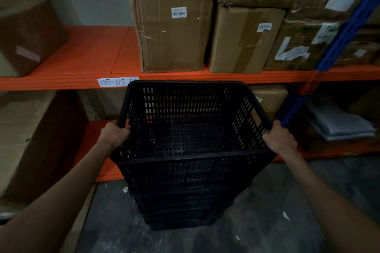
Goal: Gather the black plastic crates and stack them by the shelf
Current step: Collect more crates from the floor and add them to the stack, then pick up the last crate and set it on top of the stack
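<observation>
Orange shelf (86, 80) behind; on the grey floor (267, 222), top crate (191, 121) sits on the crate stack (185, 201). Left hand (115, 134) and right hand (279, 138) each clench its side rims.

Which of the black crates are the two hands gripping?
The top crate of the stack: left hand and right hand grip its side rims.

There is only one view, from the person's head. It looks forward and down, close above the stacked crates (189, 150), facing the orange shelf (82, 82) just behind.
</observation>
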A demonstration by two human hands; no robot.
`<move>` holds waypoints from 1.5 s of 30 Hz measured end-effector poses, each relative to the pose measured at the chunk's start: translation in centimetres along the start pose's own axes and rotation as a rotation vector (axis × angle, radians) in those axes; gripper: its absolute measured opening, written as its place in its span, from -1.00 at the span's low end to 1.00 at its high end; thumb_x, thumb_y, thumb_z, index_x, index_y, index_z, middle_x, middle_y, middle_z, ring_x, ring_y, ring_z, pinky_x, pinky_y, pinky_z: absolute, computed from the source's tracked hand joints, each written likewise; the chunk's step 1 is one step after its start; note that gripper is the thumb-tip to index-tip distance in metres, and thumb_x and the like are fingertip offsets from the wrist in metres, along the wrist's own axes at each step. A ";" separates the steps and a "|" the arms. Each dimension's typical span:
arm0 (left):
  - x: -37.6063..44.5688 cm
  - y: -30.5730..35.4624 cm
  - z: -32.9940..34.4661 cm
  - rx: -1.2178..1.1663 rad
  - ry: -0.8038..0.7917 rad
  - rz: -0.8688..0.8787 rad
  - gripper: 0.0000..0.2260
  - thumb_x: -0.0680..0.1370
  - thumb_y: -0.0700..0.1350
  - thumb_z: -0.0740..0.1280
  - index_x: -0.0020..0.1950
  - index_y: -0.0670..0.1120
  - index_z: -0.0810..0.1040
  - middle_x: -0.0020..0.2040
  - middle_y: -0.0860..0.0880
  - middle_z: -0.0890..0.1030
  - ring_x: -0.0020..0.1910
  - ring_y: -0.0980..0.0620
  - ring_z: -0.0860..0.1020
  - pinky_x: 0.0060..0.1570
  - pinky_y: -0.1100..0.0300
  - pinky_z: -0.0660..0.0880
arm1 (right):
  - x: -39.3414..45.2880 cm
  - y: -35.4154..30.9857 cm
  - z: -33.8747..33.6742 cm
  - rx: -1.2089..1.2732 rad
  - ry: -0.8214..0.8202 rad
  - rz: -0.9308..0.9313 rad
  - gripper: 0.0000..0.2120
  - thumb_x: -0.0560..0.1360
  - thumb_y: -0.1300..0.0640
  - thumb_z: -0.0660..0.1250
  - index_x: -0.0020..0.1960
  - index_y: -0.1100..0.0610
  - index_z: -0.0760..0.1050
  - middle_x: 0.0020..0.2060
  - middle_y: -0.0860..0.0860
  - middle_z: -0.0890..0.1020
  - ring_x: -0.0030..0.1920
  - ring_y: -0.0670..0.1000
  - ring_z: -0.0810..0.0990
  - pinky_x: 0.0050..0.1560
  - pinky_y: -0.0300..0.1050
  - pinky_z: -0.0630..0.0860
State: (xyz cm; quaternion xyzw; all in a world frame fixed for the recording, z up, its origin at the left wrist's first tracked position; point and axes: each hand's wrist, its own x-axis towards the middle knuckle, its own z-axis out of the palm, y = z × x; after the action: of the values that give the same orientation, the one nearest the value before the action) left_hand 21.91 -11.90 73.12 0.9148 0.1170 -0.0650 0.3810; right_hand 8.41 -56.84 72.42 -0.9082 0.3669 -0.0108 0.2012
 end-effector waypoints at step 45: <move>-26.7 -49.9 -20.7 -0.300 0.226 -0.376 -0.81 0.61 -0.07 0.24 0.14 -0.13 0.52 0.07 -0.19 0.64 -0.10 -0.02 0.54 -0.23 0.35 0.42 | -56.5 -37.0 32.1 0.224 -0.599 -1.324 -0.77 0.50 -0.04 0.31 0.04 0.10 0.52 -0.04 0.04 0.60 0.03 0.09 0.56 0.07 0.03 0.45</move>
State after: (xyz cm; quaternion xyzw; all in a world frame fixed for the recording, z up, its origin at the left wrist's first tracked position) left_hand -16.42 32.54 59.17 0.8117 0.3351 -0.0140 0.4782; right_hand -3.00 16.57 63.95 -0.8776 -0.3325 0.0811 0.3358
